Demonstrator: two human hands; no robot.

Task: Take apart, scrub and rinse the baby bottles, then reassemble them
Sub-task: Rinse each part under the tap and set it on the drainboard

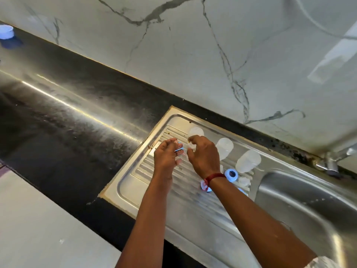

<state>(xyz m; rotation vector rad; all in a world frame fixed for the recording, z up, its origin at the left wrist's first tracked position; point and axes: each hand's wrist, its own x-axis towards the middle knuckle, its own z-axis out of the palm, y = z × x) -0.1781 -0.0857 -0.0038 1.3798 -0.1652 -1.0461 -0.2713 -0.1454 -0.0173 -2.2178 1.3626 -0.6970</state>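
Three clear bottle bodies stand upside down along the back of the steel drainboard (123,188): one (196,131) behind my hands, a second (224,147), a third (248,161). My left hand (166,155) grips a blue screw ring (179,150) between its curled fingers. My right hand (202,154) has its fingers curled round a small clear part, likely a teat (191,146), right beside the ring. A loose blue ring (231,175) and a clear teat (243,180) lie by my right wrist. Another blue piece (204,187) shows under my wrist.
The sink basin (309,209) opens at the right, with the tap (332,161) behind it. Black counter (67,113) runs to the left under the marble wall. A white and blue cup (6,31) stands at the far left corner.
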